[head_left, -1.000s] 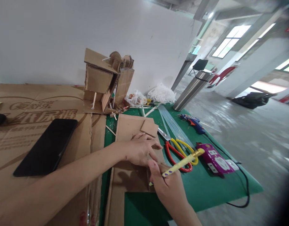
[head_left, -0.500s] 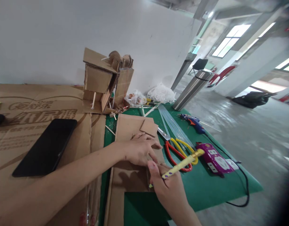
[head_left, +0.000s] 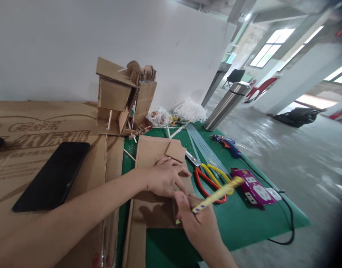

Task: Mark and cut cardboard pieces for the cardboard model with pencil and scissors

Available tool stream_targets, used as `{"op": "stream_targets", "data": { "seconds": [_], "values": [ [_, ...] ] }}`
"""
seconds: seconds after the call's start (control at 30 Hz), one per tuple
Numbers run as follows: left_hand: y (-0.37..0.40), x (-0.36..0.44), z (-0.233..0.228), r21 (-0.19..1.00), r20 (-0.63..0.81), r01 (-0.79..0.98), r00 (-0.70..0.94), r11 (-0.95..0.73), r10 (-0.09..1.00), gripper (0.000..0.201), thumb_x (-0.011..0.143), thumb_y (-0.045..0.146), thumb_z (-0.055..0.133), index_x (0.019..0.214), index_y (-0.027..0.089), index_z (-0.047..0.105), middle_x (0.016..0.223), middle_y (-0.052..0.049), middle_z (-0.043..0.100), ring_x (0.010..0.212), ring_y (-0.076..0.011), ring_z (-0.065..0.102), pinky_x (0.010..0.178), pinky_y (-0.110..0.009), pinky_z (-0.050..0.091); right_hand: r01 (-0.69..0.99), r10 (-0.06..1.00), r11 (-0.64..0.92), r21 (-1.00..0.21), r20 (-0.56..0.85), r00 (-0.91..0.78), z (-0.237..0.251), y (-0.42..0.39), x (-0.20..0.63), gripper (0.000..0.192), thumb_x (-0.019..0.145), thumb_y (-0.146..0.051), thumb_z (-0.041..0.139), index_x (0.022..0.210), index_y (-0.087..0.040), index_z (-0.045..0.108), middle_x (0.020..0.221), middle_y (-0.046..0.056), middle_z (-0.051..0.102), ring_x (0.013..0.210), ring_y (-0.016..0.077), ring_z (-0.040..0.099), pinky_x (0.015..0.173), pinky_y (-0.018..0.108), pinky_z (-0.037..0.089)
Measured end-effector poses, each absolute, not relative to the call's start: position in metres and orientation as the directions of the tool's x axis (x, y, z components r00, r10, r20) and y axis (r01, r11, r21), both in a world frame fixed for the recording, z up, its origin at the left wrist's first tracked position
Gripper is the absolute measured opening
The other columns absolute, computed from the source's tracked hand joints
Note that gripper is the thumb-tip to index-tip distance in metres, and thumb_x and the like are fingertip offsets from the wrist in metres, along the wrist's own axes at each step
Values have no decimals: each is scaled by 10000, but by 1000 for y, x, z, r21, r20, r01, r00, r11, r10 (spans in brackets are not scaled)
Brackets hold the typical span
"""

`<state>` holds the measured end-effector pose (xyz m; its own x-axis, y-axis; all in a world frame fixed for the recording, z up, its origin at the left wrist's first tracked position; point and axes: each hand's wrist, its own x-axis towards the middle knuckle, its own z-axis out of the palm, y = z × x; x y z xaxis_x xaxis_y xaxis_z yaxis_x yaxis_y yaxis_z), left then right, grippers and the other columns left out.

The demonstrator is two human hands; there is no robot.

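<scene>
My right hand (head_left: 203,223) is closed around a slim yellow pen (head_left: 215,197) with dark dots, its tip pointing down at the cardboard near the right edge. Spread flat, my left hand (head_left: 165,176) presses on the brown cardboard sheet (head_left: 148,149), its fingers apart. Just beyond those fingers a small cardboard piece (head_left: 176,152) lies on the sheet. What lies under my left palm is hidden. Red-and-yellow handled scissors (head_left: 212,176) rest on the green table, right of both hands.
A cardboard model (head_left: 118,96) stands at the back by the wall. On the left, a black phone (head_left: 52,176) lies on a large flat cardboard (head_left: 17,163). Clear glue sticks (head_left: 204,145), a blue glue gun (head_left: 228,145), a purple packet (head_left: 251,188) and a steel flask (head_left: 226,106) are at right.
The view has shifted very slightly. The pen's upper end is blurred and has tilted a little; my left hand stays pressed in the same place.
</scene>
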<state>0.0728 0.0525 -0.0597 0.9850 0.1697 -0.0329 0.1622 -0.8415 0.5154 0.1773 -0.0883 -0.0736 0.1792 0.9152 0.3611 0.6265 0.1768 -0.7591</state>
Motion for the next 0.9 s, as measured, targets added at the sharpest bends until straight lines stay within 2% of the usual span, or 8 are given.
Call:
{"op": "stream_targets", "data": {
  "seconds": [0.13,0.2,0.3,0.4,0.53,0.63,0.7,0.9],
  "values": [
    [50,72,-57,535,-30,175,982,-826,189,151,849,415,689,951,351,780,1453,-7,502,1379,-302,336,1115,-528,213,330,869,12,-944,173,464,-74,-97,186,713,944,-675,377,451,-192,556,358,-21,435,326,103,425,360,212,305],
    [50,72,-56,545,-33,179,981,-819,193,149,836,421,706,944,352,783,1449,-14,509,1380,-304,335,1117,-529,209,201,889,0,-980,92,449,-75,-99,193,792,892,-787,294,507,-178,624,353,-30,420,305,94,386,358,212,287],
    [49,72,-55,551,-33,181,980,-814,196,143,835,413,710,934,342,786,1449,-15,512,1378,-308,342,1120,-531,210,116,960,-26,-993,8,279,-78,-98,204,731,853,-778,436,496,-172,634,361,-34,432,304,85,383,359,205,269],
    [49,73,-54,547,-30,181,980,-817,197,135,830,407,714,920,337,786,1452,-5,511,1371,-318,355,1116,-541,219,159,986,-14,-987,13,165,-81,-97,207,682,889,-655,525,401,-182,574,366,-21,436,355,103,441,385,209,316],
    [50,73,-53,529,-23,173,982,-831,190,143,858,408,677,888,324,789,1451,-14,510,1361,-326,367,1107,-550,231,303,973,3,-953,72,218,-80,-96,201,572,956,-567,455,545,-196,599,392,-40,455,337,104,420,356,207,296],
    [50,74,-54,511,-18,160,984,-845,176,143,861,383,667,909,319,785,1445,-26,515,1368,-325,364,1108,-547,236,556,929,186,-810,330,169,-75,-92,193,485,982,-431,454,551,-216,514,410,-46,463,341,100,416,363,214,290],
    [51,74,-55,500,-20,151,986,-853,163,148,856,354,663,930,309,782,1444,-35,516,1373,-331,360,1107,-554,238,668,888,266,-695,447,112,-71,-88,189,477,985,-346,458,525,-220,467,430,-40,480,364,97,434,390,221,299],
    [52,73,-56,479,-28,137,990,-867,140,180,831,279,663,967,254,779,1451,-71,510,1373,-362,354,1102,-568,241,778,870,287,-559,491,32,-69,-78,185,499,1003,-333,434,523,-212,496,418,-41,481,359,103,433,401,251,277]
  ]
}}
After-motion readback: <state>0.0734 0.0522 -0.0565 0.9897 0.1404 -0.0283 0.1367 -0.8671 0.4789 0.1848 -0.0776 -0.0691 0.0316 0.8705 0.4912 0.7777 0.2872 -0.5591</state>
